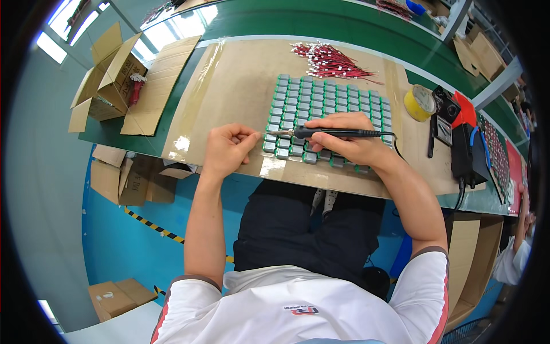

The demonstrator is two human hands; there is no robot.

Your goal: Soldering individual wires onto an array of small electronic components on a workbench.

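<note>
My right hand (349,137) is wrapped round a black soldering iron (338,133). The iron lies nearly level, its metal tip pointing left over the left edge of a grid of small grey blocks on green boards (315,94). Just left of that tip, my left hand (230,150) is closed in a pinch beside the grid's left edge. Whatever sits between its fingertips is too small to make out. My right hand and the iron cover part of the grid's nearer rows.
Beyond the grid lies a pile of red wires with white connectors (335,62). A yellow tape roll (420,103) and a black box with a cord (468,155) stand on the right. Open cardboard boxes (112,86) are at the left. Brown cardboard (200,114) covers the table.
</note>
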